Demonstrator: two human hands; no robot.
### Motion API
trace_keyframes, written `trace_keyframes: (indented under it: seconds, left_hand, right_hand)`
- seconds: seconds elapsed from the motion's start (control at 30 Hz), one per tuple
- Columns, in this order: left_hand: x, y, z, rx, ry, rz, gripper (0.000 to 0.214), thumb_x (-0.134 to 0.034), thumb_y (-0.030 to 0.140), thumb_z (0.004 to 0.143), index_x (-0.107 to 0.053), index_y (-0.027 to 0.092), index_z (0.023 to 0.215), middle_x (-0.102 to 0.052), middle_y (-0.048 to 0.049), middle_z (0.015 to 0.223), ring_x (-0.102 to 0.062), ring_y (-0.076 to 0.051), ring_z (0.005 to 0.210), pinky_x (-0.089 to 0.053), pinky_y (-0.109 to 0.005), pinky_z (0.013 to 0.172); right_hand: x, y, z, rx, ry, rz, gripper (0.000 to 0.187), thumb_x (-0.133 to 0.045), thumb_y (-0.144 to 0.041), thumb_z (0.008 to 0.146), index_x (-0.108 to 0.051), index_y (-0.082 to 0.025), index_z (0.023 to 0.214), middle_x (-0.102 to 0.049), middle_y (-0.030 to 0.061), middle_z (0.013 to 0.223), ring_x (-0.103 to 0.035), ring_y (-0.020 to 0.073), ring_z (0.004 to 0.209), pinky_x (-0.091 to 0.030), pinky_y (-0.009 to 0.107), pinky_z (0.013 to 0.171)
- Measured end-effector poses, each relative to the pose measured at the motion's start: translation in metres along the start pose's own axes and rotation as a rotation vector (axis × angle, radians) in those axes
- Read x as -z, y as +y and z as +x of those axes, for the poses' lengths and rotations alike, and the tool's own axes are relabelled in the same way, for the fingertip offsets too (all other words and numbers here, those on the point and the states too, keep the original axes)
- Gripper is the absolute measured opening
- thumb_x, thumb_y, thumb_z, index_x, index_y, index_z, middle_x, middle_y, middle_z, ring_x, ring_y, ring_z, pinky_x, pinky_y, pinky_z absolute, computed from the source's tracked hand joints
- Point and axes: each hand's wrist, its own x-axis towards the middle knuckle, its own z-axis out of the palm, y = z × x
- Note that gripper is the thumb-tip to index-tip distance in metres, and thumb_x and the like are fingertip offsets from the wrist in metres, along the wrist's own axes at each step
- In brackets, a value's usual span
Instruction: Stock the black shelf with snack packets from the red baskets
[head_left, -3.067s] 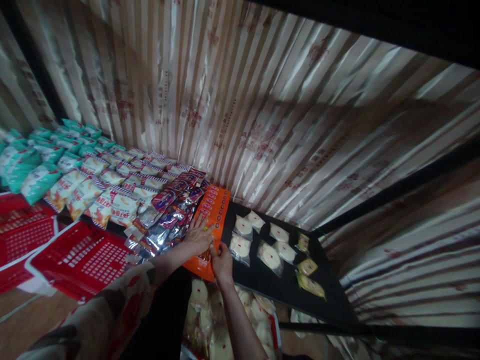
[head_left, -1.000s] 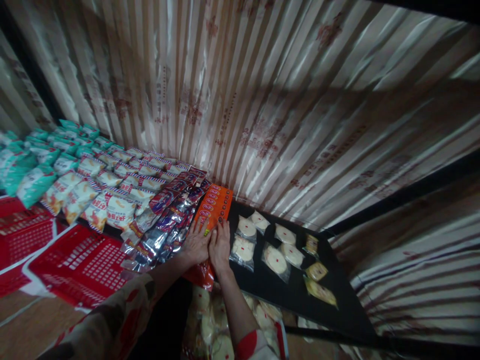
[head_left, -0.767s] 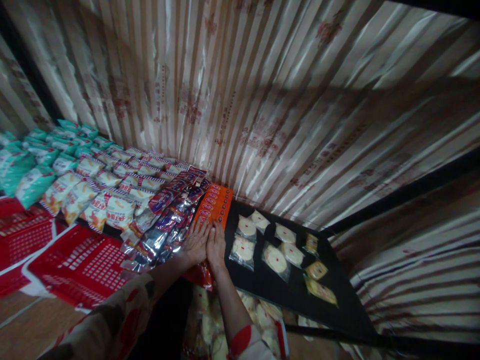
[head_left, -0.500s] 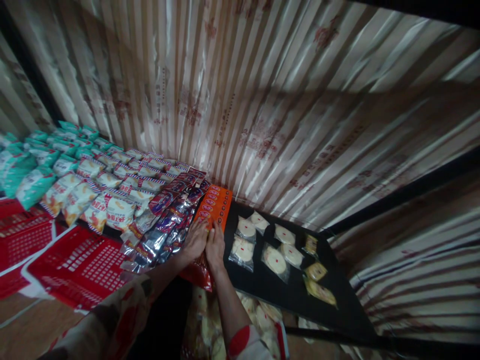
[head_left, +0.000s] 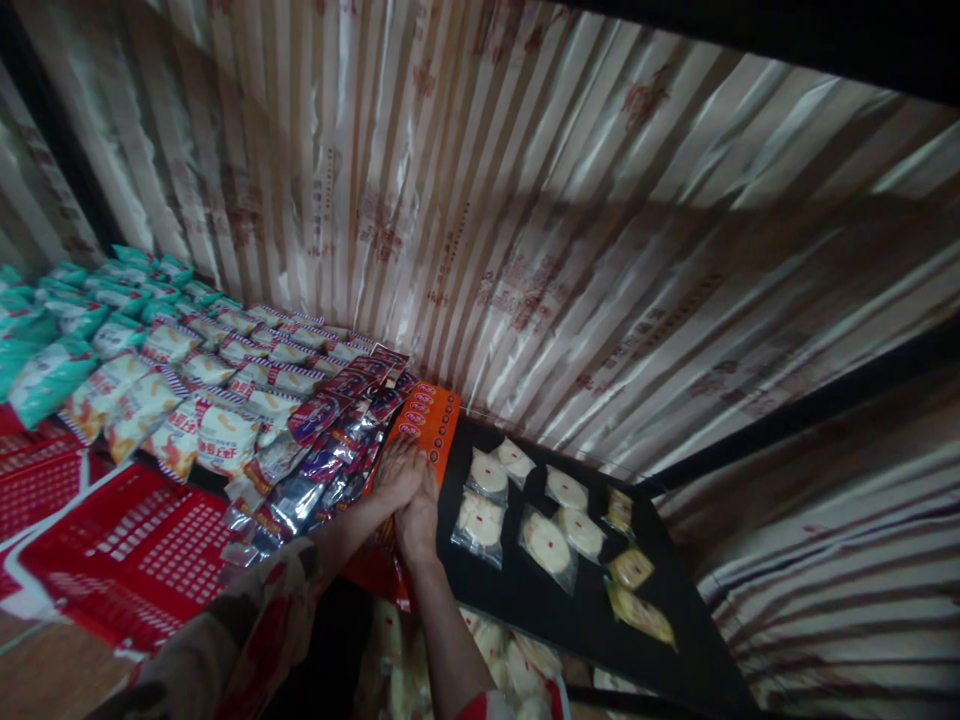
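A long orange snack packet (head_left: 444, 415) printed with rows of small logos lies at the left end of the dark shelf board; its shiny red lower part (head_left: 379, 575) hangs toward me over the front edge. My left hand (head_left: 400, 475) rests flat on the packet, fingers stretched forward. My right hand (head_left: 418, 512) presses on the same packet, close against the left, its fingers partly covered. Just left of both lie overlapping purple and silver snack packets (head_left: 330, 455). Right of them, several round white flat breads in clear wrappers (head_left: 547, 540) lie on the board.
White chip bags (head_left: 225, 435) and teal bags (head_left: 56, 380) fill the shelf at left. Red baskets (head_left: 142, 545) stand below them. Small yellow packets (head_left: 641, 612) lie at the board's right. More wrapped breads (head_left: 517, 665) sit underneath. A striped plastic curtain (head_left: 480, 200) hangs behind.
My hands have drawn closer together, now overlapping, and sit slightly nearer to me on the orange packet. The view has shifted slightly; the other goods lie as before.
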Motion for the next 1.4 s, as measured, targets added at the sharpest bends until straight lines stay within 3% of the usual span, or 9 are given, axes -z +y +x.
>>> trace_keyframes:
  seconds: [0.13, 0.27, 0.43, 0.53, 0.73, 0.93, 1.13, 1.4]
  left_hand:
    - [0.006, -0.005, 0.005, 0.062, -0.004, -0.020, 0.043, -0.026, 0.024, 0.093, -0.057, 0.010, 0.119, -0.057, -0.0097, 0.128, -0.045, -0.019, 0.124, -0.035, -0.037, 0.108]
    - [0.012, 0.002, -0.003, 0.029, -0.030, 0.000, 0.044, -0.030, 0.028, 0.092, -0.053, 0.006, 0.123, -0.049, -0.0146, 0.135, -0.038, -0.023, 0.130, -0.031, -0.042, 0.109]
    - [0.017, 0.010, -0.006, 0.019, -0.046, 0.050, 0.047, -0.036, 0.033, 0.090, -0.048, 0.006, 0.127, -0.044, -0.0172, 0.138, -0.034, -0.027, 0.132, -0.028, -0.045, 0.109]
    - [0.016, 0.010, -0.005, 0.024, -0.033, 0.050, 0.047, -0.037, 0.033, 0.089, -0.049, 0.007, 0.126, -0.044, -0.0171, 0.138, -0.033, -0.027, 0.133, -0.028, -0.045, 0.109]
    - [0.010, 0.009, -0.006, 0.030, -0.017, 0.047, 0.047, -0.037, 0.031, 0.088, -0.047, 0.009, 0.128, -0.046, -0.0163, 0.137, -0.033, -0.028, 0.132, -0.027, -0.048, 0.108]
    - [0.010, 0.009, -0.005, 0.017, -0.038, 0.053, 0.047, -0.039, 0.031, 0.087, -0.048, 0.005, 0.126, -0.046, -0.0177, 0.136, -0.032, -0.028, 0.133, -0.026, -0.044, 0.110]
    - [0.011, 0.008, -0.004, 0.015, -0.006, 0.044, 0.044, -0.038, 0.030, 0.087, -0.050, 0.010, 0.124, -0.050, -0.0155, 0.133, -0.036, -0.028, 0.130, -0.028, -0.046, 0.107]
    - [0.012, 0.007, -0.002, 0.032, -0.020, 0.037, 0.045, -0.038, 0.030, 0.086, -0.050, 0.008, 0.123, -0.050, -0.0166, 0.132, -0.038, -0.028, 0.129, -0.028, -0.046, 0.107]
  right_hand:
    - [0.012, 0.006, -0.002, -0.025, 0.016, 0.067, 0.048, -0.039, -0.030, 0.080, -0.057, -0.009, 0.118, -0.056, 0.0171, 0.125, -0.041, 0.0249, 0.126, -0.031, 0.041, 0.106]
    - [0.027, 0.009, 0.011, -0.156, 0.149, 0.174, 0.042, -0.030, -0.029, 0.083, -0.061, -0.011, 0.105, -0.064, 0.0160, 0.109, -0.058, 0.0216, 0.104, -0.042, 0.038, 0.095]
    - [0.037, 0.017, 0.041, -0.257, 0.250, 0.132, 0.050, -0.030, -0.038, 0.084, -0.053, -0.010, 0.118, -0.054, 0.0175, 0.126, -0.048, 0.0242, 0.120, -0.033, 0.040, 0.102]
    - [0.035, 0.027, 0.057, -0.336, 0.219, 0.131, 0.056, -0.026, -0.042, 0.085, -0.051, -0.007, 0.121, -0.051, 0.0198, 0.129, -0.045, 0.0257, 0.123, -0.033, 0.040, 0.103]
    - [0.027, 0.039, 0.073, -0.301, 0.185, 0.137, 0.056, -0.027, -0.044, 0.087, -0.053, -0.009, 0.123, -0.057, 0.0167, 0.124, -0.051, 0.0236, 0.117, -0.036, 0.037, 0.099]
    - [0.024, 0.039, 0.074, -0.321, 0.192, 0.156, 0.056, -0.029, -0.042, 0.086, -0.054, -0.008, 0.122, -0.057, 0.0172, 0.124, -0.053, 0.0231, 0.116, -0.038, 0.037, 0.099]
    - [0.021, 0.044, 0.073, -0.295, 0.217, 0.216, 0.054, -0.031, -0.042, 0.086, -0.054, -0.011, 0.123, -0.061, 0.0147, 0.120, -0.059, 0.0213, 0.107, -0.043, 0.036, 0.093]
    - [0.014, 0.044, 0.074, -0.316, 0.212, 0.201, 0.056, -0.030, -0.043, 0.086, -0.054, -0.009, 0.123, -0.058, 0.0167, 0.123, -0.056, 0.0226, 0.111, -0.042, 0.037, 0.095]
